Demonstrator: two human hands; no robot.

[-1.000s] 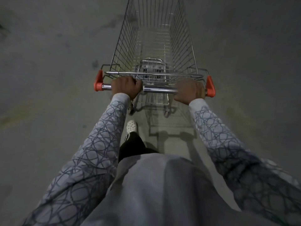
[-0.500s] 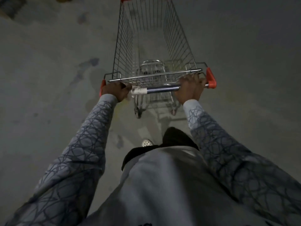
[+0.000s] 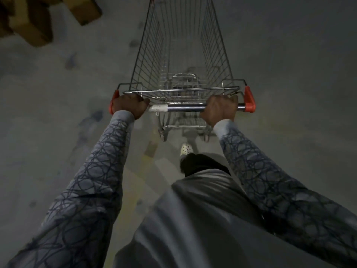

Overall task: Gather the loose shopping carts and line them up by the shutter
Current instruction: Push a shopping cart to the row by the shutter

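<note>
Left hand (image 3: 129, 106) grips handle bar (image 3: 185, 108) at its left end; right hand (image 3: 220, 109) grips the right end. White patch (image 3: 157, 108) on bar: lettering unreadable. Shopping cart (image 3: 144, 60) dead ahead, long axis 6–12 o'clock, nose toward 12. Cardboard boxes (image 3: 38, 20) at 10 o'clock.

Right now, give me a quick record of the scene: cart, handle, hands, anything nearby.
cart: wire shopping cart, pointing away from the person, standing on the concrete floor
handle: metal bar across the near end
left: left hand grips the bar near its left end
right: right hand grips the bar near its right end
nearby: cardboard boxes on the floor, ahead to the left, apart from the cart
</note>
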